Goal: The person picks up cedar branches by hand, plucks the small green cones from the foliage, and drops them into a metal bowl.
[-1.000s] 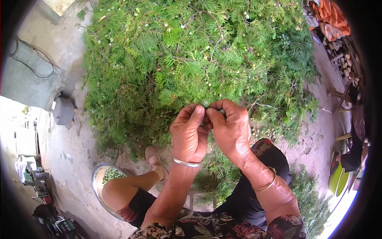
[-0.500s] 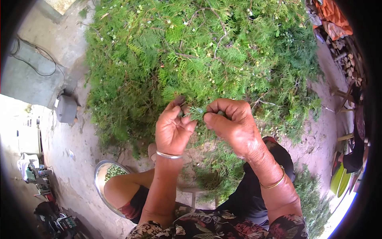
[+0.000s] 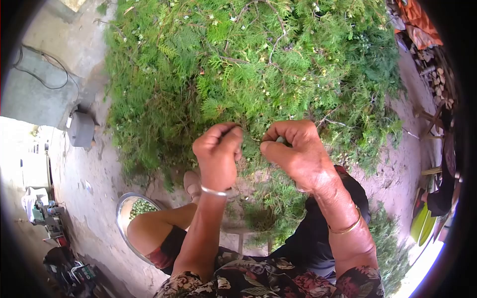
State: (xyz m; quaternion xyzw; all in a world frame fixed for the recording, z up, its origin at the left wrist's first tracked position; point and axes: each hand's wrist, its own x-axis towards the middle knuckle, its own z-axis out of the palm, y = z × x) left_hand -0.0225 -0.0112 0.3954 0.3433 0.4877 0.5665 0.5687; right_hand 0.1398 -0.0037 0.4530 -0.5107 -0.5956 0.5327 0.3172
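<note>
My left hand (image 3: 217,153) is curled shut, fingers folded in, just in front of a big heap of green feathery branches (image 3: 248,69). What sits inside its fingers is hidden. My right hand (image 3: 294,151) is beside it, a small gap apart, pinching a small green seed pod (image 3: 279,140) between thumb and fingers. A thin green sprig (image 3: 251,141) runs between the two hands. Both wrists wear metal bangles.
A metal bowl (image 3: 122,211) with several green pods lies on the dirt ground by my left knee. A grey box (image 3: 81,130) and a cable lie at the left. Firewood and orange cloth sit at the upper right. Green plates (image 3: 422,223) stand at the right edge.
The hands were pressed together on a pod; they have drawn apart. The left hand moved left and closed into a fist, and the sprig seen between them half a second ago is mostly out of sight.
</note>
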